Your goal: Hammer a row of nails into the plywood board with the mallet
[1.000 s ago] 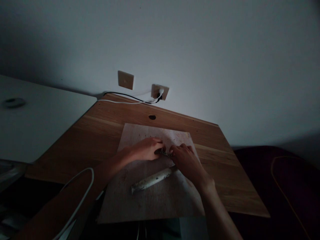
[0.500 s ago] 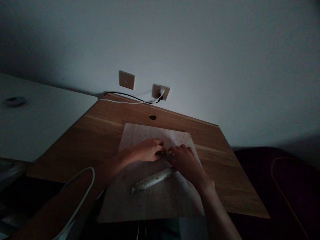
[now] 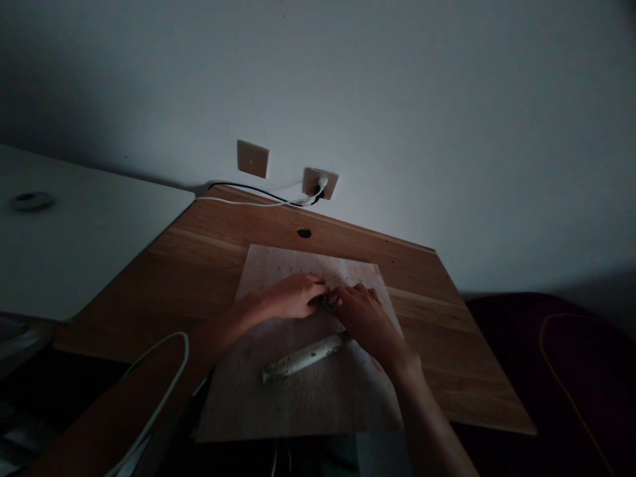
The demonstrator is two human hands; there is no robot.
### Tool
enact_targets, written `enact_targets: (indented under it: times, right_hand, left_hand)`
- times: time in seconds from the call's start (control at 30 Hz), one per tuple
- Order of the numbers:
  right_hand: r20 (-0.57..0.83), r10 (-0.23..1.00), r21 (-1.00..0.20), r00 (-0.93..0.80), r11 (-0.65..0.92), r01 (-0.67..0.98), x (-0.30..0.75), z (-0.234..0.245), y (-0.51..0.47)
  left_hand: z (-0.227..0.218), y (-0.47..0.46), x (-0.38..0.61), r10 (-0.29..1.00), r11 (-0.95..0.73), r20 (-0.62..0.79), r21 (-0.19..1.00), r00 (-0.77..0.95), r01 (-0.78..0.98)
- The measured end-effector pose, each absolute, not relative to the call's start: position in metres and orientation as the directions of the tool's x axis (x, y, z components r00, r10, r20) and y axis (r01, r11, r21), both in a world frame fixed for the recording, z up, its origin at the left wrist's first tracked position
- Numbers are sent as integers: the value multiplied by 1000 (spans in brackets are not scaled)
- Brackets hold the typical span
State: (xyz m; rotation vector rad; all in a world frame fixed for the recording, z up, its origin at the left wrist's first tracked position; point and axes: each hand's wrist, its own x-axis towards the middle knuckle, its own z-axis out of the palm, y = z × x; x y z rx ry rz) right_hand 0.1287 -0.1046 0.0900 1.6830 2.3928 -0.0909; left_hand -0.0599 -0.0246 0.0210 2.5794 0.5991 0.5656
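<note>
**Both hands working a small speckled piece on the sheet**

The left hand (image 3: pixel 291 298) and right hand (image 3: pixel 365 311) meet at the middle of a pale sheet (image 3: pixel 298 397) spread on the wooden desk (image 3: pixel 209 245). Their fingertips close together on a small dark, speckled piece (image 3: pixel 328 303) that shows between them; the dim light hides how firm the pinch is. A pale stick (image 3: pixel 304 356) lies just near of the hands, its right end under the right palm. As I judge it, the work goes best with both wrists low on the sheet and the pressure light, so crumbs fall on the sheet.
</note>
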Motion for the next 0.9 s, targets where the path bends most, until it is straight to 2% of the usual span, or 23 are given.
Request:
enact_targets:
  times: [0.2,0.4,0.67,0.9]
  right_hand:
    - [-143,936,0,-321,324,946,135,82,-104]
    - [-112,944,-21,-309,309,951,136,79,-105]
    - [-138,943,20,-301,307,951,133,80,-106]
    - [-163,937,-14,-308,310,951,132,85,-109]
  left_hand:
    - [20,-21,-62,481,-817,295,493,825,300]
    - [17,-17,-63,474,-827,319,481,821,290]
    - [14,-17,-61,469,-832,301,465,830,302]
    - [16,-17,-62,460,-838,325,466,826,284]
